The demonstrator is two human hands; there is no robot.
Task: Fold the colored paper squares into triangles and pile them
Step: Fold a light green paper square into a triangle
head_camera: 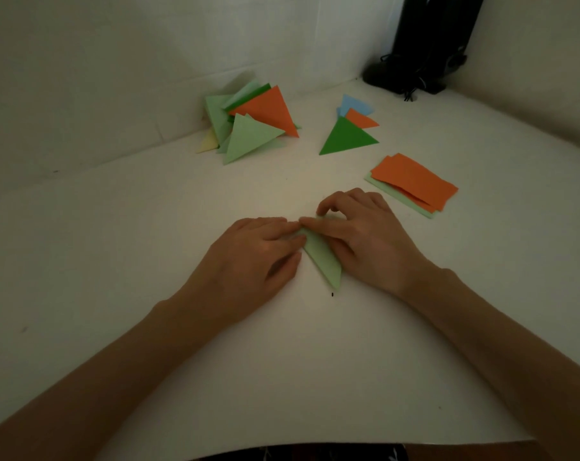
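A light green paper (323, 257), folded, lies on the white table between my hands. My left hand (258, 251) presses on its left edge with the fingertips. My right hand (358, 234) lies over its right part, fingers curled and pinching the upper corner; most of the sheet is hidden under that hand. A pile of folded triangles (248, 124) in green, orange and yellow sits at the back left. A smaller group of triangles (351, 131), dark green, orange and blue, lies at the back centre. Unfolded orange and light green sheets (413, 184) are stacked to the right.
The white table (148, 261) meets white walls at the back and on the right. A black stand with cables (425, 54) occupies the far right corner. The table's near edge runs along the bottom of the view.
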